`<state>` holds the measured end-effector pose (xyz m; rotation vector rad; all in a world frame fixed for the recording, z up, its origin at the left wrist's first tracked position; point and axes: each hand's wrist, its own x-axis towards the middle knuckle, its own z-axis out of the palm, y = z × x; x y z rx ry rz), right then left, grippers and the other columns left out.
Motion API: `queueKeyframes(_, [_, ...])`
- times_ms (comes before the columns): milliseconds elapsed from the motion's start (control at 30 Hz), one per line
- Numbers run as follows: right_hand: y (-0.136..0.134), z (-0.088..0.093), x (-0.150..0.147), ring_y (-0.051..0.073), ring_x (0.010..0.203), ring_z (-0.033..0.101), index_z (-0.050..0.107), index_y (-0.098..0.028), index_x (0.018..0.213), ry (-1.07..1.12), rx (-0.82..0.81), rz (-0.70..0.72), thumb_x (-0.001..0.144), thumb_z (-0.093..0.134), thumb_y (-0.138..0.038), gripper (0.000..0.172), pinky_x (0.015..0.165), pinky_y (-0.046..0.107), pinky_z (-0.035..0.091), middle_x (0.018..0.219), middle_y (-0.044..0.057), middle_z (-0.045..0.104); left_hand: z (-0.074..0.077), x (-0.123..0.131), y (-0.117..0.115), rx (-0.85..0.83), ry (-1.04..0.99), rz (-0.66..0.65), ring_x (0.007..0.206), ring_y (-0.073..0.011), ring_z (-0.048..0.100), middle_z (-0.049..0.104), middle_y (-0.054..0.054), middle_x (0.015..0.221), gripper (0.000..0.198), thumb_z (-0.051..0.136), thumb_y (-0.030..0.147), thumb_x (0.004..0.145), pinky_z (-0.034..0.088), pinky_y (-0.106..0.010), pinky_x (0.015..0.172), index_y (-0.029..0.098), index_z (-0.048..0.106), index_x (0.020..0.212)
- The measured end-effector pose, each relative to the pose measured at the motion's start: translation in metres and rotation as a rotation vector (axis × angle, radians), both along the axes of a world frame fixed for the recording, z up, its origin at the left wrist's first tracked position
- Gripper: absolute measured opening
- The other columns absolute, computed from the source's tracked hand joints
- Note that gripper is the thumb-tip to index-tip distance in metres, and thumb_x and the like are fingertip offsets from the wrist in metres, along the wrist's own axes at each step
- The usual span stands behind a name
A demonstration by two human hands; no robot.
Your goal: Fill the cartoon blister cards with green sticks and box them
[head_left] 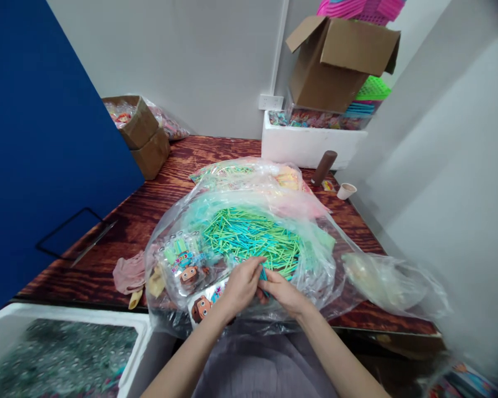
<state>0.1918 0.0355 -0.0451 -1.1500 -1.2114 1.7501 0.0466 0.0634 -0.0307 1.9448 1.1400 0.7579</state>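
Observation:
My left hand (243,282) and my right hand (285,292) meet at the near edge of a pile of thin green and blue sticks (249,235). Between their closed fingers is a small bunch of blue sticks (264,278); the fingers partly hide it. The pile lies in a large clear plastic bag (315,276) spread open on the table. Left of the pile rest printed packets (185,260) with a cartoon face. Another printed packet (201,308) sits beside my left wrist and is partly covered by it.
Pink cloth (128,273) lies on the dark wood-grain table (145,202). A white foam box (143,326) stands at the lower left. Toward the back right are a foam box (311,145), a cardboard box (327,72), a brown cylinder (326,166) and a paper cup (347,191).

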Motion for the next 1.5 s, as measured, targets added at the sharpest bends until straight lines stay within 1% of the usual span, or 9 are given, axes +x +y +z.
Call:
queueKeyframes(133, [-0.002, 0.002, 0.004, 0.013, 0.056, 0.051, 0.054, -0.020, 0.075, -0.029, 0.024, 0.012, 0.075, 0.067, -0.043, 0.026, 0.057, 0.026, 0.040, 0.060, -0.004, 0.054, 0.001, -0.010, -0.007, 0.026, -0.048, -0.020, 0.118, -0.0220, 0.059, 0.064, -0.008, 0.129, 0.037, 0.043, 0.029, 0.096, 0.045, -0.037, 0.100, 0.024, 0.057, 0.129])
queueKeyframes(233, [-0.006, -0.004, 0.012, 0.014, 0.062, 0.052, 0.057, -0.021, 0.077, -0.107, 0.120, -0.137, 0.079, 0.062, -0.038, 0.018, 0.064, 0.028, 0.041, 0.065, -0.003, 0.055, 0.004, -0.030, -0.017, 0.075, -0.107, 0.161, 0.116, -0.0210, 0.059, 0.063, -0.008, 0.128, 0.036, 0.044, 0.033, 0.096, 0.046, -0.036, 0.098, 0.022, 0.055, 0.129])
queueKeyframes(400, [-0.020, -0.026, 0.019, 0.019, 0.079, 0.057, 0.058, -0.022, 0.090, -0.258, 0.210, -0.399, 0.085, 0.056, -0.040, 0.019, 0.077, 0.031, 0.044, 0.080, 0.000, 0.062, -0.007, -0.059, -0.042, 0.277, 0.238, 0.404, 0.104, -0.0284, 0.059, 0.066, -0.012, 0.109, 0.029, 0.050, 0.037, 0.093, 0.045, -0.043, 0.090, 0.017, 0.064, 0.110])
queueKeyframes(567, [-0.029, -0.025, 0.015, 0.020, 0.086, 0.059, 0.055, -0.022, 0.088, -0.275, 0.288, -0.412, 0.090, 0.050, -0.040, 0.018, 0.081, 0.031, 0.043, 0.085, 0.002, 0.062, -0.022, -0.054, -0.049, 0.371, 0.490, 0.453, 0.112, -0.0351, 0.053, 0.060, -0.019, 0.124, 0.053, 0.056, 0.044, 0.088, 0.041, -0.048, 0.090, 0.012, 0.052, 0.130])
queueKeyframes(767, [-0.038, -0.024, 0.014, 0.021, 0.089, 0.060, 0.058, -0.022, 0.088, -0.303, 0.336, -0.428, 0.092, 0.048, -0.032, 0.014, 0.084, 0.030, 0.043, 0.088, 0.003, 0.065, -0.018, -0.039, -0.025, 0.356, 0.634, 0.421, 0.097, -0.0327, 0.055, 0.065, -0.017, 0.106, 0.055, 0.055, 0.037, 0.088, 0.039, -0.044, 0.083, 0.011, 0.046, 0.136])
queueKeyframes(933, [-0.045, -0.023, 0.019, 0.021, 0.093, 0.061, 0.061, -0.023, 0.092, -0.261, 0.328, -0.420, 0.092, 0.049, -0.030, 0.015, 0.087, 0.030, 0.042, 0.091, 0.003, 0.068, -0.029, -0.042, -0.021, 0.417, 0.488, 0.453, 0.089, -0.0296, 0.056, 0.063, -0.012, 0.095, 0.046, 0.050, 0.028, 0.091, 0.040, -0.041, 0.079, 0.012, 0.046, 0.134])
queueKeyframes(1100, [-0.045, -0.027, 0.019, 0.023, 0.100, 0.061, 0.065, -0.022, 0.089, -0.294, 0.362, -0.372, 0.091, 0.050, -0.028, 0.016, 0.091, 0.033, 0.042, 0.096, 0.005, 0.068, -0.038, -0.049, -0.024, 0.363, 0.203, 0.438, 0.081, -0.0241, 0.058, 0.063, -0.007, 0.085, 0.020, 0.052, 0.026, 0.090, 0.042, -0.035, 0.076, 0.019, 0.060, 0.107])
queueKeyframes(1267, [-0.045, -0.035, 0.018, 0.022, 0.098, 0.060, 0.064, -0.022, 0.090, -0.340, 0.370, -0.361, 0.091, 0.049, -0.027, 0.017, 0.090, 0.033, 0.043, 0.095, 0.004, 0.066, -0.030, -0.053, -0.023, 0.255, 0.051, 0.400, 0.080, -0.0220, 0.059, 0.065, -0.004, 0.081, 0.013, 0.055, 0.028, 0.089, 0.042, -0.032, 0.075, 0.022, 0.063, 0.082])
queueKeyframes(1500, [-0.045, -0.035, 0.018, 0.023, 0.097, 0.061, 0.063, -0.022, 0.090, -0.364, 0.364, -0.355, 0.091, 0.048, -0.027, 0.016, 0.090, 0.034, 0.043, 0.095, 0.005, 0.067, -0.010, -0.053, -0.022, -0.110, -0.323, 0.487, 0.073, -0.0176, 0.056, 0.061, 0.000, 0.074, 0.020, 0.059, 0.038, 0.084, 0.042, -0.026, 0.069, 0.020, 0.066, 0.079])
